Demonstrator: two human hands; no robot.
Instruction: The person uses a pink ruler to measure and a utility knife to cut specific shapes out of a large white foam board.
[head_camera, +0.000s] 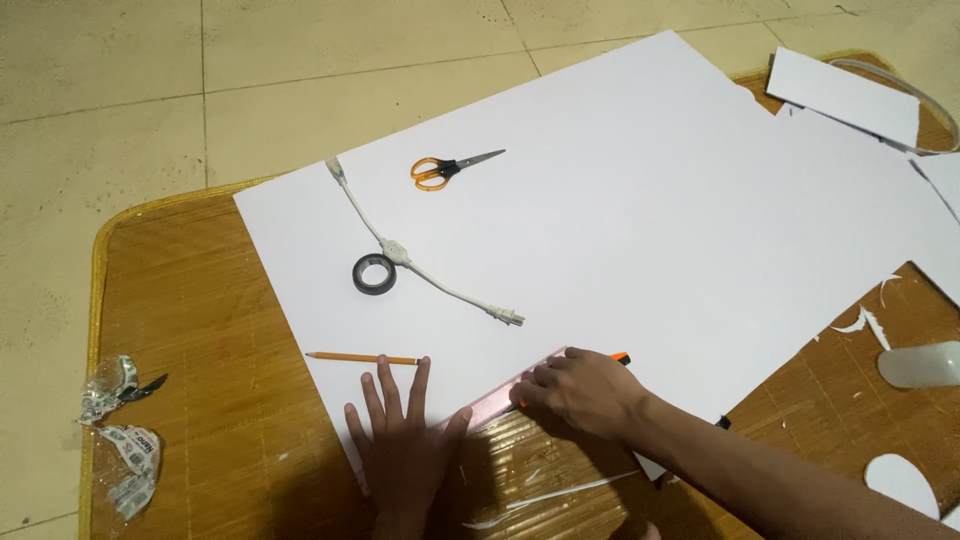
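Left hand (400, 440) flat, fingers spread, palm pressing down on the pink ruler (490, 398) and the lower edge of the white board (640, 230), at the bottom centre of the frame. Right hand (585, 390) just to its right, clenched around an orange-tipped cutter (621, 357), set against the upper end of the ruler; blade itself hidden under the fingers. Ruler slanting from lower left up to the right, along the board's near edge.

Just above the left fingertips, a pencil (363, 358) lying level on the board. Further up, a dark roll of tape (374, 274) touching a white cable (420, 260) with plugs at both ends, running diagonally. Above that, near the upper centre, orange-handled scissors (447, 169), closed.

Under everything, a woven mat (200, 330) with a yellow border, on a tiled floor (150, 70). Crumpled clear wrappers (125, 430) at the mat's left edge. White offcuts (915, 420) at the right side and another white piece (845, 92) at the upper right corner. Thin paper slivers (560, 492) below the hands.
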